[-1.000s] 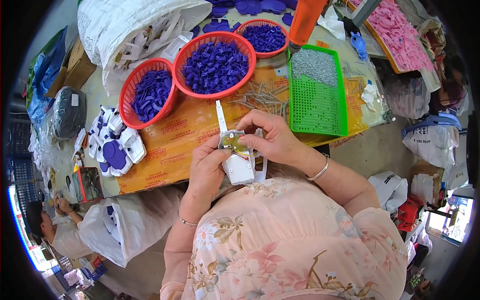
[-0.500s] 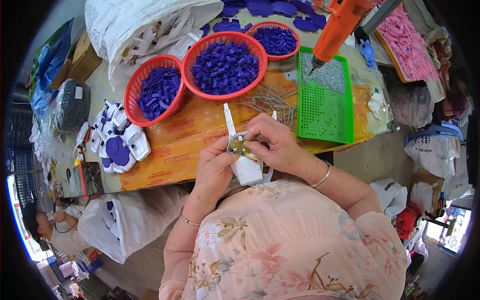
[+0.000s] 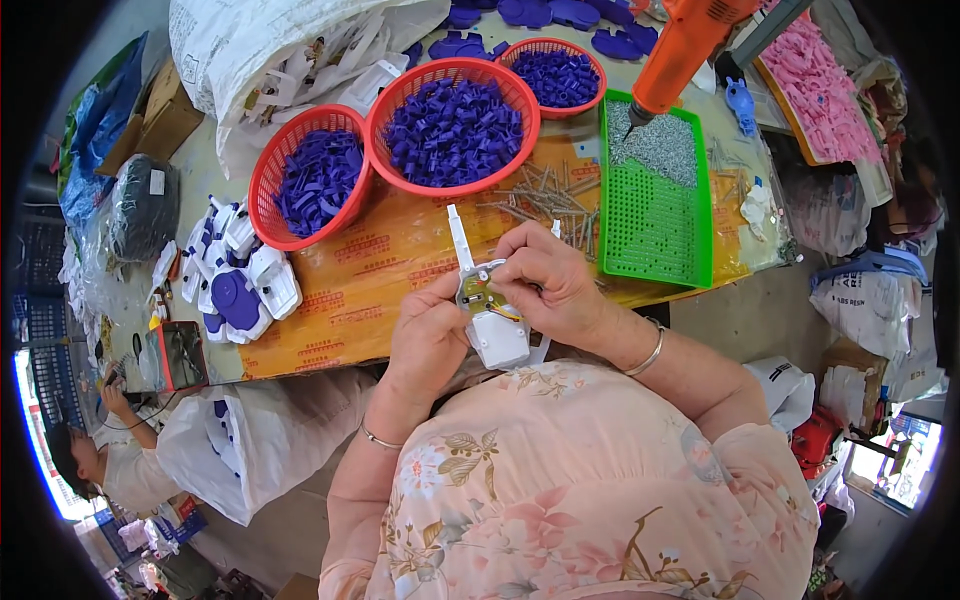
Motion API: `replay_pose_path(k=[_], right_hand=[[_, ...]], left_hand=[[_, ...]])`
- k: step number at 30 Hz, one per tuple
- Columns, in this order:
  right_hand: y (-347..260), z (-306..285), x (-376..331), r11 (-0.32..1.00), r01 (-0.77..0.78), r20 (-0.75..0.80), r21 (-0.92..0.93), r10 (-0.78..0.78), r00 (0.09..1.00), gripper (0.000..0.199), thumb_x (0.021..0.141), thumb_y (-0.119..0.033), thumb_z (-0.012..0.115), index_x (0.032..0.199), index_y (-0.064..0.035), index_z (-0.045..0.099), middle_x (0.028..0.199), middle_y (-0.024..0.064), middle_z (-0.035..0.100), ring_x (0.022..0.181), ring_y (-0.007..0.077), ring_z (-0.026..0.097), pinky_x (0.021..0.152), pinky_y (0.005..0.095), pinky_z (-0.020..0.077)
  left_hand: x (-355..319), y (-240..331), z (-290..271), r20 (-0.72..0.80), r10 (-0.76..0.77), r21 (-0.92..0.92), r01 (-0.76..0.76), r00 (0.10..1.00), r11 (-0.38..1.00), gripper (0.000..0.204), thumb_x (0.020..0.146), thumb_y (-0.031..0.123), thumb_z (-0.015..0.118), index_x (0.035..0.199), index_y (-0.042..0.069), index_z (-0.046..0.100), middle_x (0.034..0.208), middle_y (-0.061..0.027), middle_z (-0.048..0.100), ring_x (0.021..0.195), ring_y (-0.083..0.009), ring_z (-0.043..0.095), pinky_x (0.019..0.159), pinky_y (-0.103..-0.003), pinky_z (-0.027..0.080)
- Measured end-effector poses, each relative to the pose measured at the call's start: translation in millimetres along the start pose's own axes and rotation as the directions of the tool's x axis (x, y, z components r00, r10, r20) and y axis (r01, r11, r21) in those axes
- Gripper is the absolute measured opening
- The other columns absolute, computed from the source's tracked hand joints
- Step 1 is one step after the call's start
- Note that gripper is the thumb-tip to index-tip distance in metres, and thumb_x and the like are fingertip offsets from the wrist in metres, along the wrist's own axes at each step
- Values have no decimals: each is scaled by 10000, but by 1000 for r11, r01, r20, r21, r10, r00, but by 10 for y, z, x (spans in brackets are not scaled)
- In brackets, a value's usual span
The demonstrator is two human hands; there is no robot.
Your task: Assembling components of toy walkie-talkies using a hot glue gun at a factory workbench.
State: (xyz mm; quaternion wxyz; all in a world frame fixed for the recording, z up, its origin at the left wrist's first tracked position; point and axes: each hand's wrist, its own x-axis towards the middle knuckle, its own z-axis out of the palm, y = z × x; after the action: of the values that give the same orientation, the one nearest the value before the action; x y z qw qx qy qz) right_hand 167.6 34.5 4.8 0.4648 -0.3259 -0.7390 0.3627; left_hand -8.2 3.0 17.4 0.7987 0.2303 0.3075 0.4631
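Close to my body at the table's front edge is a white plastic housing (image 3: 500, 342) with long white prongs, its hollow side up. A small circuit board (image 3: 478, 297) and thin coloured wires show inside it. My left hand (image 3: 428, 335) is closed on the housing's left side, thumb by the board. Over the board's right side, my right hand (image 3: 560, 280) is pinched; its fingers hide whatever is between them. Beyond them, loose metal rods (image 3: 545, 195) lie on the orange-brown table covering. A green tray (image 3: 655, 275) of small silvery pieces stands to the right.
Red baskets (image 3: 375, 165) of purple plastic parts stand behind the work spot. White and purple pieces (image 3: 240, 300) are piled at left. An orange power driver (image 3: 690, 55) hangs over the tray. A co-worker (image 3: 130, 470) is at far left; pink parts (image 3: 825, 100) lie at far right.
The fingers of my right hand have shifted slightly over the board. My left hand keeps its hold. At far left the co-worker's arm has risen.
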Motion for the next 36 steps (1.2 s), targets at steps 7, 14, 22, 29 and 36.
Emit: replay_pose_path(k=[7,14,22,29,36], right_hand=[[-35,49,43,999,17,-38,-51,-19,999,153,753,24,647,805,-36,516,853,103,501,761,261,542,632,315,459],[-16,1,89,996,53,22,-71,-52,998,172,750,29,644,819,-32,499,840,113,505,761,280,543,630,334,462],[-35,7,90,995,63,-78,-81,-69,995,169,731,38,652,827,-32,531,853,120,516,774,269,545,635,334,461],[-295,-97,95,988,4,-54,-157,-13,998,196,710,28,632,891,-19,576,733,97,531,623,233,566,532,316,452],[-311,-56,58,991,-131,54,-15,132,990,205,787,-6,587,989,24,610,676,51,561,549,83,510,484,238,407]], left_hand=[[-2,8,36,-22,17,2,-17,1000,1000,458,758,-46,434,1209,-91,495,1128,-139,593,1017,-200,598,908,-333,475],[6,27,48,-16,48,78,-47,999,996,408,796,-54,438,1197,-86,508,1086,-112,603,962,-154,600,854,-292,484],[-4,57,110,-47,3,131,3,999,991,401,805,-50,424,1195,-66,516,1081,-101,604,953,-152,604,832,-288,491],[17,-12,146,-119,98,118,-84,988,989,401,806,-68,394,1189,-66,511,1073,-108,603,937,-148,606,817,-273,493],[46,-51,157,-163,176,152,-152,971,977,362,810,-59,405,1153,-77,518,1043,-113,610,909,-149,611,812,-274,493]])
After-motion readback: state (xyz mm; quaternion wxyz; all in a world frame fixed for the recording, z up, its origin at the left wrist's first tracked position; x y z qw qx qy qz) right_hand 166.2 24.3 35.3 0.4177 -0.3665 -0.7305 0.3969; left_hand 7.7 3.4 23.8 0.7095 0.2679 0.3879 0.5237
